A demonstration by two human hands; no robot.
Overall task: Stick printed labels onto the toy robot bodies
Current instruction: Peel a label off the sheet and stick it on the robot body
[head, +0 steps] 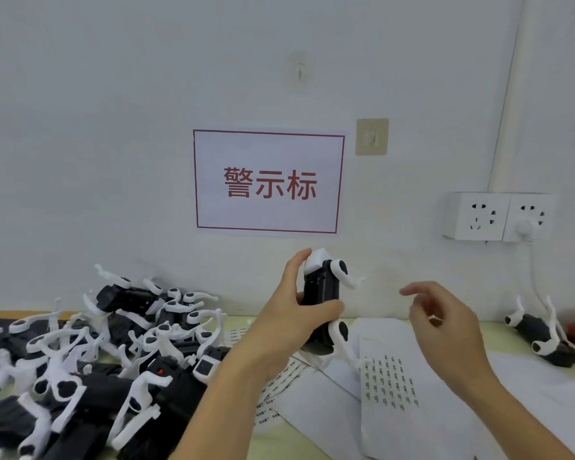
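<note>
Centre of the frame: the left hand (289, 313) grips a black, box-shaped plastic toy robot body with white legs (322, 303), held upright above the table edge, thumb across its lower front and fingers curled behind its white top end. Right of centre: the right hand (445, 323) hovers apart from the toy, fingers loosely bent and spread, holding nothing visible; whether a label clings to a fingertip cannot be told. Below the hands: white backing sheets carrying rows of small printed labels (390, 380) lie on the pale yellow-green table (512, 340). Lower left: a heaped pile of similar black-and-white toy robot bodies (90, 356). Far right: one more toy robot body (545, 336) lies on its back, legs raised. Upper centre: a red-bordered white paper sign (269, 181) on the wall; right, a white double wall socket (498, 215).
</note>
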